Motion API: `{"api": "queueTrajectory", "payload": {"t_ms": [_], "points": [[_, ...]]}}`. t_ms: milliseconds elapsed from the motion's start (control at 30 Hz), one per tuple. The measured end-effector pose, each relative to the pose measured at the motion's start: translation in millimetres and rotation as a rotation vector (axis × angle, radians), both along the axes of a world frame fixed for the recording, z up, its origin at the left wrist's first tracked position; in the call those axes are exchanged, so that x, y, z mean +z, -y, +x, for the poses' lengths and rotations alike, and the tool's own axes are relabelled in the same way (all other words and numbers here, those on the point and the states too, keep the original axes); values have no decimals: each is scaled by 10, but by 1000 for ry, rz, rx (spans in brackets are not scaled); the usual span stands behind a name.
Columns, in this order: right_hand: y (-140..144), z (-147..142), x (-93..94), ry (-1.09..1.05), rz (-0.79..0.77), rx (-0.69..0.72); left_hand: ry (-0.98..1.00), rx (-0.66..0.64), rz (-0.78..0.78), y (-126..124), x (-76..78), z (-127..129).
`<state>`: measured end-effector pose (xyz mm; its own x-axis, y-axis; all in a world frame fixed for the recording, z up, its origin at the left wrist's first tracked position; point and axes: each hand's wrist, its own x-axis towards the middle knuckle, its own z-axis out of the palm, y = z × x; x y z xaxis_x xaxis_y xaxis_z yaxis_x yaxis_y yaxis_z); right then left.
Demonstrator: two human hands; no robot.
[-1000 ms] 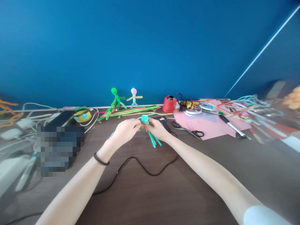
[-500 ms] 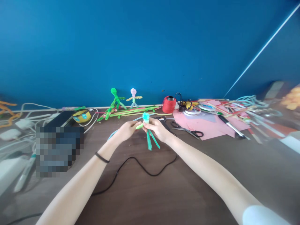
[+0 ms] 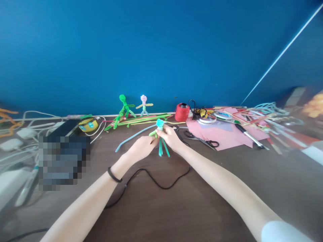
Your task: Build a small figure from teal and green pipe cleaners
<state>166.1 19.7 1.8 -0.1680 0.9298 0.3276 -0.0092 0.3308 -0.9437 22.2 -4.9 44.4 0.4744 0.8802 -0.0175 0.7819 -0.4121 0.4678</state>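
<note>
Above the middle of the table I hold a pipe-cleaner figure (image 3: 159, 123) with a turquoise head, a coiled light-green arm and straight teal strands hanging below. My right hand (image 3: 171, 137) is closed around its upper body, thumb in front. From the left, my left hand (image 3: 144, 146) has its fingers closed at the figure's body, just under the green arm; the fingertips are partly hidden. A pale blue pipe cleaner (image 3: 133, 137) lies on the table behind my left hand.
By the blue wall stand a green figure (image 3: 123, 107) and a pink-headed figure (image 3: 143, 104), near loose pipe cleaners (image 3: 141, 120). Rightward are a red thread spool (image 3: 182, 112), scissors (image 3: 202, 139) and pink paper (image 3: 229, 141). A black cord (image 3: 153, 181) crosses the table in front.
My left hand has moved right and turned, from the green arm's tip to the body below it. The figure has shifted slightly right and up, and more of the pale blue pipe cleaner shows.
</note>
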Motion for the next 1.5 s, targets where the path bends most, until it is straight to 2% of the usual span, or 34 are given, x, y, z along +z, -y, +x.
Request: {"api": "queueTrajectory", "payload": {"t_ms": [133,300,433,600,633,733,800,900,967,1200,1500], "points": [[-9,25,-19,159,30,-67,-95,-46,71,38,38,23],[4,29,-44,314,72,-141,-185,-35,113,95,118,38],[19,17,-19,285,56,-71,-142,-48,157,79,177,-14],[33,20,44,195,4,57,78,-15,230,-59,154,-121],[34,21,49,180,-9,70,123,5,209,-88,138,-134],[21,28,39,136,-85,100,280,79,-56,-152,84,-154],[-1,40,22,71,-175,156,381,106,-165,-172,58,-162],[-37,71,14,-39,-310,255,396,134,-144,-177,54,-177],[-49,96,32,-57,-346,296,364,151,-113,-169,70,-185],[-19,138,127,154,-243,264,314,158,-70,-145,113,-185],[15,116,133,225,-123,334,312,127,-45,-235,63,-262]]}}
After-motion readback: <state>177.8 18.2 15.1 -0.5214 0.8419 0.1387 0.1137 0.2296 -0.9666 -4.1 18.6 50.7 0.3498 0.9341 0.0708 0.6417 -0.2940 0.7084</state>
